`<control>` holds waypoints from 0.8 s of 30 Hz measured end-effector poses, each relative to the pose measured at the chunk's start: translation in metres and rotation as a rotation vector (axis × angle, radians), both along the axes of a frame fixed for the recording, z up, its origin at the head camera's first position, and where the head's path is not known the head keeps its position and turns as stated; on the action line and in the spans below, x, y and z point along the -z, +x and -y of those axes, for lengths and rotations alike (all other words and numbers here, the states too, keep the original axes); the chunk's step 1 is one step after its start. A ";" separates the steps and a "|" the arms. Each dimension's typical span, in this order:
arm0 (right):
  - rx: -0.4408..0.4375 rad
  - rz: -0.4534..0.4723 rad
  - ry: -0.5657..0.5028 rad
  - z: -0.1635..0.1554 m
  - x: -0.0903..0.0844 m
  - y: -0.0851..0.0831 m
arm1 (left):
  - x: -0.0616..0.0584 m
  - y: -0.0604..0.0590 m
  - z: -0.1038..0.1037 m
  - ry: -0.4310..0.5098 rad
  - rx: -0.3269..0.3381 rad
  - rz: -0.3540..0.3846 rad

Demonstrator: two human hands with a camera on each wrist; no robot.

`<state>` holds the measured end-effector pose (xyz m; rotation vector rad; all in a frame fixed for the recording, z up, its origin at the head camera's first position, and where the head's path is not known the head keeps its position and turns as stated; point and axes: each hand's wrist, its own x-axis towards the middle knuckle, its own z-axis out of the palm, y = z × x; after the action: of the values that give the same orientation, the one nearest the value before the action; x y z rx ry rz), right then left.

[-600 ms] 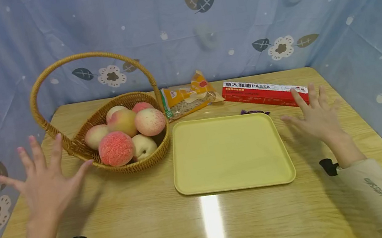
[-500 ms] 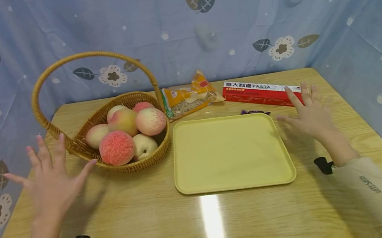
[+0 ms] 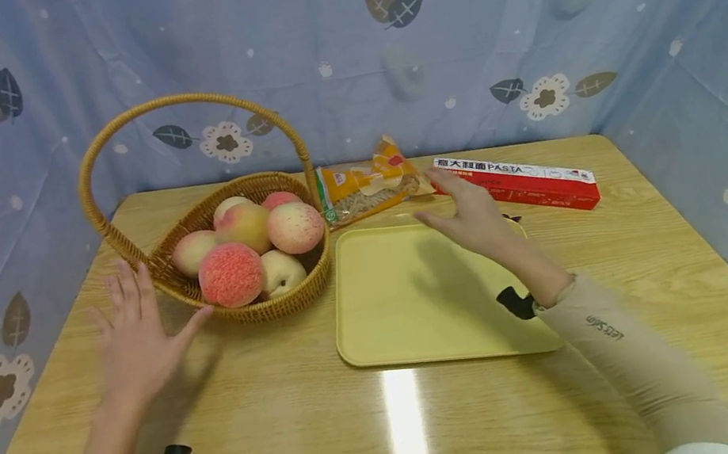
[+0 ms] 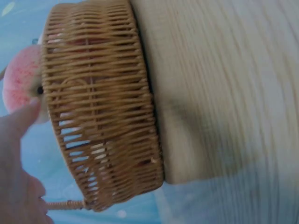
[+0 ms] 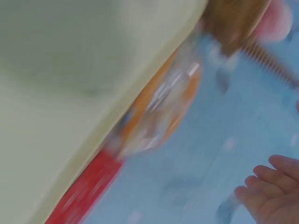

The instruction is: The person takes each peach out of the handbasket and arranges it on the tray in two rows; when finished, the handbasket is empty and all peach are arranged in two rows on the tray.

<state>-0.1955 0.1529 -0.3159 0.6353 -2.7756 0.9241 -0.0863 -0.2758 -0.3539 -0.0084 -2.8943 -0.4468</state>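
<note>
My left hand (image 3: pixel 138 345) hovers, fingers spread, at the near left of a wicker basket (image 3: pixel 290 300) with a tall arched handle. Several peaches (image 3: pixel 231 275) fill the basket, pink, cream and yellowish. In the left wrist view the thumb overlaps a pink peach (image 4: pixel 21 79) beyond the basket's woven side (image 4: pixel 103 93). Over the yellow tray (image 3: pixel 378 313) is my right hand (image 3: pixel 474 216), fingers extended and holding nothing, its shadow on the tray. The right wrist view, blurred, shows that hand (image 5: pixel 275 191) at the lower right, apart from the tray's rim (image 5: pixel 140 88).
Behind the tray lie an orange bag of dry pasta (image 3: pixel 368 186) and a long red pasta box (image 3: pixel 531 187). A small dark wrapped item (image 3: pixel 512 218) peeks out behind the right wrist. A blue patterned curtain (image 3: pixel 335 55) surrounds the wooden table (image 3: pixel 283 433).
My right hand has swept left from near the pasta box to above the tray. The left hand has moved slightly right, closer to the basket. The head view has shifted a little.
</note>
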 end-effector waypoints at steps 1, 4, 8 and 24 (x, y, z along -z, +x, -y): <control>-0.030 -0.003 -0.034 0.014 -0.001 0.001 | 0.001 -0.001 -0.001 0.002 0.010 0.015; -0.145 -0.001 -0.123 0.054 -0.005 0.005 | 0.002 -0.004 -0.004 0.013 0.034 0.050; -0.316 0.060 -0.251 0.101 -0.009 0.013 | 0.004 -0.006 -0.009 0.018 0.047 0.054; -0.419 0.374 -0.337 0.205 0.003 0.019 | 0.014 -0.002 -0.019 0.135 0.085 0.114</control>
<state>-0.1764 -0.0524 -0.3187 1.1029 -2.7230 1.7080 -0.0886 -0.2571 -0.3677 -0.0884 -2.9771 -0.6783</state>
